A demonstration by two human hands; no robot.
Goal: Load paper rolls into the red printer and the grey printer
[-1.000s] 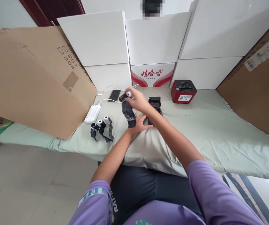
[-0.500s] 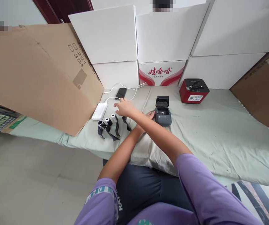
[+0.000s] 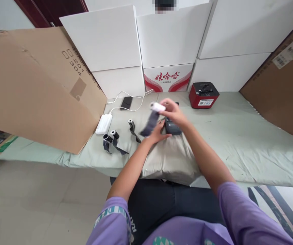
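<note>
My right hand (image 3: 173, 112) pinches a small white roll (image 3: 158, 107), held above the table. A dark strip (image 3: 150, 124) hangs from it, blurred. Just below, my left hand (image 3: 158, 132) is against the left side of a dark grey portable label printer (image 3: 173, 127), thumb and fingers apart. My right hand hides the upper part of the printer, including most of its lid. To the left stand three more small rolls with loose dark strips: a dark one (image 3: 107, 137), one beside it (image 3: 115, 134), and another (image 3: 131, 124) nearer my hands.
A white power bank (image 3: 103, 124) with a white cable (image 3: 133, 110) and a black phone (image 3: 126, 103) lie at the back left. A red and black box-shaped device (image 3: 204, 96) stands at the back right. White boxes (image 3: 166, 41) and cardboard panels (image 3: 44, 85) wall the table.
My right hand has moved right from near the rolls and now holds one with its strip. My left hand's thumb has spread out beside the printer. The camera view has shifted slightly.
</note>
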